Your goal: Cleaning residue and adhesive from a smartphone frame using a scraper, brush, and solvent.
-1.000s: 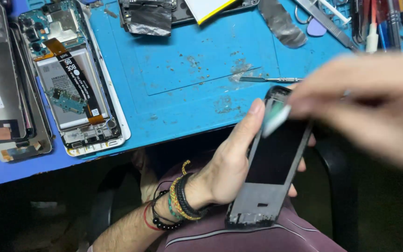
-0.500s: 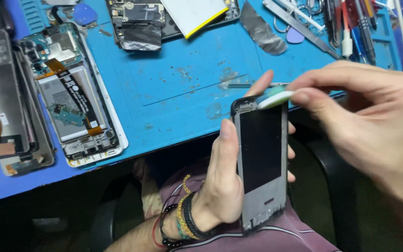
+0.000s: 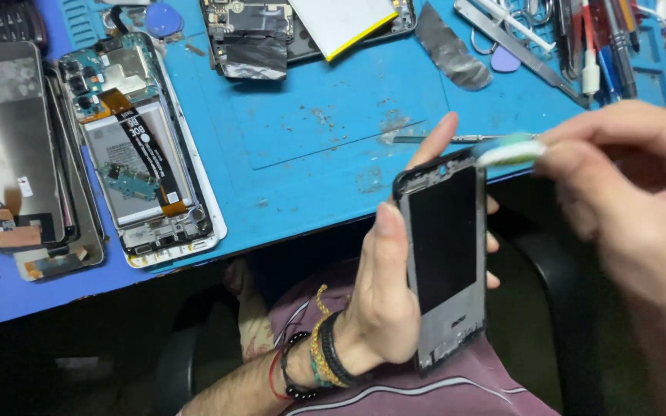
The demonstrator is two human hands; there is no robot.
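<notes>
From the head camera, our left hand (image 3: pixel 387 300) held a stripped phone frame (image 3: pixel 447 258) upright over the lap, just below the near edge of the blue work mat (image 3: pixel 325 146). The thumb pressed along the frame's left edge, the other fingers wrapped behind it, and the index fingertip rose past the top left corner, so the hand was closed firmly on the frame. Our right hand (image 3: pixel 634 208) came in from the right, blurred, its thumb and fingers pinched on a small pale tool with a green-white tip (image 3: pixel 506 150), which touched the frame's top right corner. We could not tell whether it was a brush, a swab or a scraper.

We judged the step in hand to be cleaning or working along the frame's upper edge. The next stroke would call for a steady left grip and light, controlled pressure at the corner, since the thin frame could flex.

On the mat, well apart from the hands, lay an opened phone with its battery and board exposed (image 3: pixel 144 154), a detached screen panel (image 3: pixel 9 146) to its left, another opened handset (image 3: pixel 271 31) at the top, and a thin metal pick (image 3: pixel 456 139) just behind the frame. Tweezers and other tools (image 3: pixel 580 46) lay at the top right.
</notes>
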